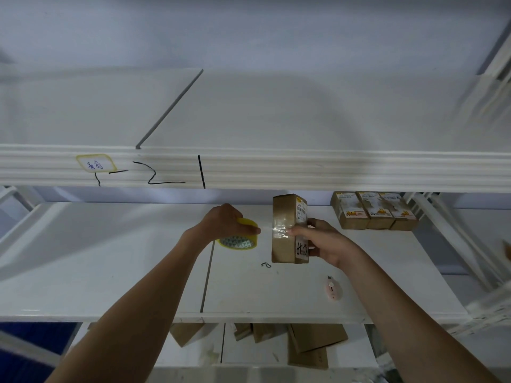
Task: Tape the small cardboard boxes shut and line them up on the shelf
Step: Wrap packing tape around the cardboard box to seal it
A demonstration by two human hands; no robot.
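the right hand [322, 241] grips the upright cardboard box [287, 228] above the shelf [110, 258]; the left hand [224, 221] grips the tape roll [239, 236] just left, clear tape spanning between.

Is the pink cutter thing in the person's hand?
No, the pink cutter lies on the shelf, while the left hand grips the tape roll and the right hand holds the box.

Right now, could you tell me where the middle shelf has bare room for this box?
The middle shelf is bare left of the tape roll. A narrower gap lies between the held box and the row of three boxes. The pink cutter crowds the front right.
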